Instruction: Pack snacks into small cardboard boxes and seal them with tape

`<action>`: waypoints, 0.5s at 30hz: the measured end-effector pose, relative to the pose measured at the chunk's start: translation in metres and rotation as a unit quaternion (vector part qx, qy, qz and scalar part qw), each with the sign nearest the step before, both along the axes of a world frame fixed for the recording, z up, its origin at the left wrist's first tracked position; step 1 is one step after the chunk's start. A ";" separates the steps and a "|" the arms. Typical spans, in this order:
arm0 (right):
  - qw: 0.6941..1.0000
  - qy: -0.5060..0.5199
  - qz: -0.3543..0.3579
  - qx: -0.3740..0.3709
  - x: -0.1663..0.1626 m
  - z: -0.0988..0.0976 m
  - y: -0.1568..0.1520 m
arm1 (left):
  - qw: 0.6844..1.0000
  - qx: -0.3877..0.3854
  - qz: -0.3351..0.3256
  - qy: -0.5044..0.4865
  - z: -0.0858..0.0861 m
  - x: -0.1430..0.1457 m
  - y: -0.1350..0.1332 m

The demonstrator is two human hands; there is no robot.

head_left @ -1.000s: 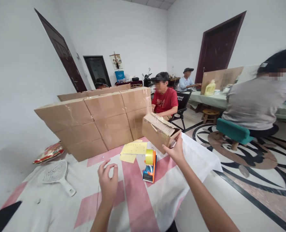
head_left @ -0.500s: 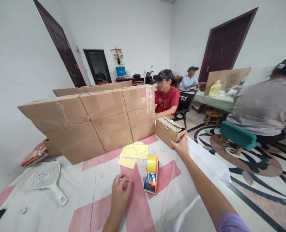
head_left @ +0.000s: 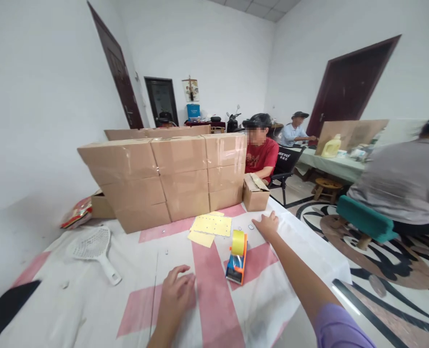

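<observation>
Right hand (head_left: 268, 224) lies flat on the tabletop (head_left: 73, 309), just past the tape dispenser (head_left: 237, 256) on its right. Its grip is spread and empty, with small white bits (head_left: 251, 226) beside it. Left hand (head_left: 176, 295) rests left of the dispenser, grip loose, holding nothing. The chair (head_left: 285, 162) has lettering, unreadable tbh.

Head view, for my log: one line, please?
left hand: empty, on tablecloth | right hand: empty, on tablecloth | tape dispenser: between them
</observation>
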State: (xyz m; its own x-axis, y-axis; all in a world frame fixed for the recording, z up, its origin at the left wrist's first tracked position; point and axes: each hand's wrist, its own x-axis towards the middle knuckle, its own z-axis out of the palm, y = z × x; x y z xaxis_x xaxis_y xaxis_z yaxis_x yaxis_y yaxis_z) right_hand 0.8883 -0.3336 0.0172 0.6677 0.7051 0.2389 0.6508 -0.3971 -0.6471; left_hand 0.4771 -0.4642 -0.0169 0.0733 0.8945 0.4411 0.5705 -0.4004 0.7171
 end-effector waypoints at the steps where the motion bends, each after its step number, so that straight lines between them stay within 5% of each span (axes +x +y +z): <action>1: 1.000 -0.002 0.016 -0.004 -0.005 0.004 -0.004 | 1.000 0.007 0.006 0.010 0.000 -0.020 -0.008; 5: 0.993 -0.018 0.120 0.014 -0.037 0.035 -0.008 | 0.997 -0.012 0.063 0.039 0.008 -0.118 -0.038; 9: 0.953 -0.019 0.299 0.055 -0.120 0.074 0.010 | 0.986 -0.036 0.159 0.043 0.023 -0.217 -0.036; 12: 0.896 0.000 0.441 0.053 -0.223 0.087 0.021 | 0.976 -0.039 0.211 0.044 0.033 -0.278 0.002; 15: 0.831 0.029 0.555 0.032 -0.340 0.080 0.033 | 0.962 -0.040 0.259 0.077 0.046 -0.325 0.067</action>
State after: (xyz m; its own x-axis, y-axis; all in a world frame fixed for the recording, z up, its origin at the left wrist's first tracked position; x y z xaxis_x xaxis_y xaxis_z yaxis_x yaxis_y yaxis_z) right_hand 0.5485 -0.3002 0.0975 -0.3746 0.8809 0.2894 0.5603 0.4638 -0.6863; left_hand 0.1519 -0.3970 0.0289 -0.3328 0.8593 0.3884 0.7803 0.0197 0.6251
